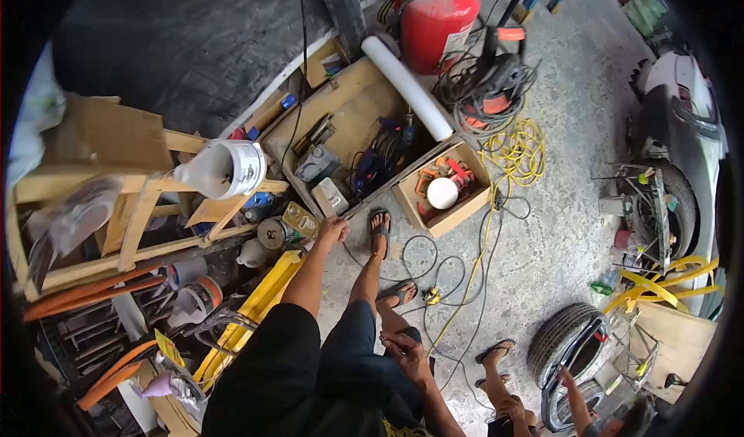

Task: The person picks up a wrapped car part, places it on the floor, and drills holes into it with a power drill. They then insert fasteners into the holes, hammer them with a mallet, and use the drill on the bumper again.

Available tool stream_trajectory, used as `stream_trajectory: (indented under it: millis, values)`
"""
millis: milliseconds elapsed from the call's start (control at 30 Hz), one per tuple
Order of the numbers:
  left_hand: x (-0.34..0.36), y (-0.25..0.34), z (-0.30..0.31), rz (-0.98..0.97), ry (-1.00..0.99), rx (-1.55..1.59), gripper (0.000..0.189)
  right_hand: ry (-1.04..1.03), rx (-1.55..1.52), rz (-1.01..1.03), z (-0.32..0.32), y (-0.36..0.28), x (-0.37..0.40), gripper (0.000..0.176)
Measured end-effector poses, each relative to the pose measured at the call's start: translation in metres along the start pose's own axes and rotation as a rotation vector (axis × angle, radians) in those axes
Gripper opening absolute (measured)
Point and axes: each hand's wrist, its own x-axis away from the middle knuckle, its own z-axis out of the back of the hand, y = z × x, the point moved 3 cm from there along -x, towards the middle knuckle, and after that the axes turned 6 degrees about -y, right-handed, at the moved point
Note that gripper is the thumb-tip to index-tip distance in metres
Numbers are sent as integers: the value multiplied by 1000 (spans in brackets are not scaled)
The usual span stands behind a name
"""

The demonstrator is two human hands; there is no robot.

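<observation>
My left hand [333, 232] reaches out, fingers curled closed, over the near corner of a large wooden box [360, 88]. I cannot make out anything in it. Close to it are a whitish container [331, 196] and a yellow metal can [301, 219]. My right hand [408, 357] is held low in front of my shorts, with thumb and fingers pinched together. Whatever is between those fingertips is too small to name. Inside the wooden box lie blue corded tools [380, 158] and a grey tool [316, 163].
A cardboard box [434, 218] of orange tools stands beside the wooden box. Yellow cable [523, 154] and dark cords trail over the floor. A red tank [438, 22] stands behind. At right are a car [690, 103], a tyre [562, 342] and another person's arm [575, 402].
</observation>
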Motion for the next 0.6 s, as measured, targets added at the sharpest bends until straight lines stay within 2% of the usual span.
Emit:
stream_trajectory:
  millis: [100,167,200,300,333,433,500,600]
  values:
    - [-63,5,9,-16,-44,52,19,-80,130,-19,-19,19,-59,22]
    - [-95,15,11,-12,2,90,19,-149,156,84,-39,22,-100,23]
    - [-113,16,19,-35,38,125,21,-163,149,68,-47,26,-119,23]
    - [-172,1,47,-66,10,112,21,-213,473,295,-76,29,-163,25]
    - [-182,3,54,-35,24,113,20,-244,476,348,-86,36,-174,23]
    - [-213,6,73,-2,79,16,19,-352,462,356,-110,49,-194,22]
    - [-235,-2,82,39,81,33,17,-356,482,322,-115,48,-200,20]
    - [-272,-26,82,1,56,-27,18,-337,474,287,-116,49,-215,17]
